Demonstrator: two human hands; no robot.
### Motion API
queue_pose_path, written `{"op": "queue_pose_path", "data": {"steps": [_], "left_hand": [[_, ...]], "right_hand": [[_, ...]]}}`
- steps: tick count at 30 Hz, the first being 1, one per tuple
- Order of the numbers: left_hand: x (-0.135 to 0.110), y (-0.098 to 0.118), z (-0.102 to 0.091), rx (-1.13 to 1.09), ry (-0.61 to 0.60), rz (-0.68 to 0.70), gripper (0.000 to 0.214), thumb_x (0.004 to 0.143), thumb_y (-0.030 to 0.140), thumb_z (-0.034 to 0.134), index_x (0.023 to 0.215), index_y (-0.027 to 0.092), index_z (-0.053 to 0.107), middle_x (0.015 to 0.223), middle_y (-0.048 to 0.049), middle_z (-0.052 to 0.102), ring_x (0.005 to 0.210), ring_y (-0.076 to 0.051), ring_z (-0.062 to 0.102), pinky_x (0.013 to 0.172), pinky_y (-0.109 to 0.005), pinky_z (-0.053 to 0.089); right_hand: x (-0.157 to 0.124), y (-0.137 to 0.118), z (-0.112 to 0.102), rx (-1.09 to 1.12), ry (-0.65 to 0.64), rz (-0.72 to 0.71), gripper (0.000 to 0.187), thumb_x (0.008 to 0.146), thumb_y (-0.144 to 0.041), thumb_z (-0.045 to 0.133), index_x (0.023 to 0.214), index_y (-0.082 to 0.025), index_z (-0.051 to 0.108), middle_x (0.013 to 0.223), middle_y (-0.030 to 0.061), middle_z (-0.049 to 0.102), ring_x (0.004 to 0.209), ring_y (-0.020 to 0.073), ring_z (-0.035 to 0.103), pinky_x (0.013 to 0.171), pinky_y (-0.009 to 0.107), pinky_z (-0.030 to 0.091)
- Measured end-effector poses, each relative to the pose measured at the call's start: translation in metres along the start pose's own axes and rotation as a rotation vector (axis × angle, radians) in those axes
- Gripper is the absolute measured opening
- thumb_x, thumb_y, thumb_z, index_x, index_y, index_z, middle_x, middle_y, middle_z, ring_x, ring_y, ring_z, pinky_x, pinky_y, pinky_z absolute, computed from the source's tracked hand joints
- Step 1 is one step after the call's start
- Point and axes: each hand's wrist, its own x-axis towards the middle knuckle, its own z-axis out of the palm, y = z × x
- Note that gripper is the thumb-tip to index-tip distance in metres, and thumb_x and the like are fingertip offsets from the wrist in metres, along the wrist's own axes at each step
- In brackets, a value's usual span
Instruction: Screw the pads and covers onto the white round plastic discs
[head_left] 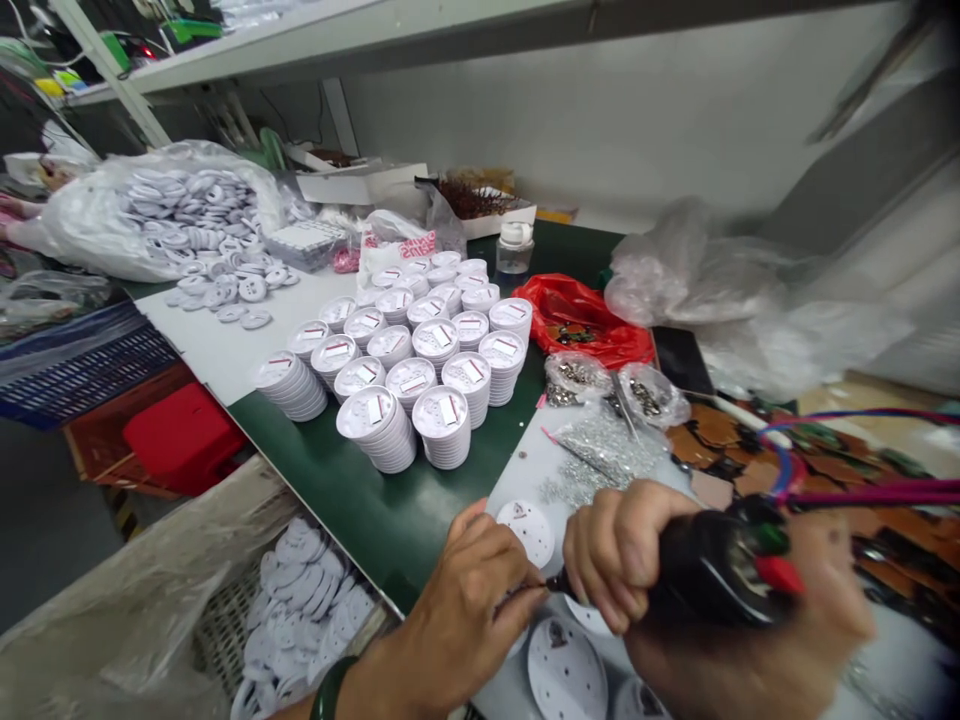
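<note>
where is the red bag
The red bag is right of centre in the head view, just right of the white stacks and behind two clear bags.

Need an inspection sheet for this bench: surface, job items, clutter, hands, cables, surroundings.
Surface: green tabletop, white areas at far left and near right.
Job items: black handheld tool, tip at the left fingers; white discs below the hands.
Clutter: labelled white stacks, red plastic bag, clear bag of small metal parts.
Hands: left hand pinched near the tip, held part unclear; right hand grips the tool.
Cables: magenta lines run from near the tool to the right edge.
Surroundings: shelf overhead, blue basket at left.
</note>
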Motion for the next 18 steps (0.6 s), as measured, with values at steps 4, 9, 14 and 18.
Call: {"op": "queue_pose_path", "data": {"steps": [4, 9, 14, 18], "left_hand": [[-0.009, -0.002, 0.002, 0.026, 0.048, 0.026, 0.014, 0.096, 0.014, 0.064, 0.083, 0.018, 0.061, 0.081, 0.0028, 0.062, 0.082, -0.016, 0.061, 0.114, -0.047, 0.030], [-0.023, -0.007, -0.004, 0.047, 0.008, 0.072, 0.021, 0.107, 0.024, 0.048, 0.099, 0.023, 0.068, 0.086, 0.0012, 0.068, 0.087, -0.016, 0.063, 0.119, -0.046, 0.025], [-0.052, -0.023, 0.007, 0.229, 0.189, 0.207, 0.022, 0.105, 0.038, 0.053, 0.107, 0.024, 0.071, 0.102, -0.0006, 0.076, 0.114, -0.020, 0.064, 0.125, -0.040, 0.015], [-0.069, -0.038, 0.030, 0.325, 0.305, 0.260, 0.021, 0.104, 0.034, 0.055, 0.100, 0.024, 0.073, 0.101, 0.0014, 0.079, 0.124, -0.021, 0.063, 0.127, -0.043, 0.016]], "right_hand": [[-0.007, 0.003, -0.004, 0.058, -0.023, 0.052, 0.060, 0.084, -0.070, 0.053, 0.061, -0.019, 0.073, 0.046, 0.0022, 0.049, 0.043, 0.0166, 0.048, 0.044, 0.029, 0.041], [-0.024, 0.011, -0.018, 0.055, -0.123, 0.162, 0.071, 0.084, -0.083, 0.044, 0.072, -0.020, 0.074, 0.055, 0.0033, 0.053, 0.051, 0.0182, 0.051, 0.052, 0.032, 0.043], [-0.020, 0.026, -0.019, 0.014, -0.090, 0.090, 0.068, 0.083, -0.082, 0.046, 0.072, -0.021, 0.074, 0.053, 0.0034, 0.053, 0.049, 0.0180, 0.050, 0.047, 0.031, 0.040], [-0.006, 0.035, -0.004, 0.000, -0.007, -0.014, 0.060, 0.083, -0.073, 0.054, 0.063, -0.020, 0.072, 0.045, 0.0016, 0.049, 0.041, 0.0158, 0.046, 0.041, 0.028, 0.037]]}}
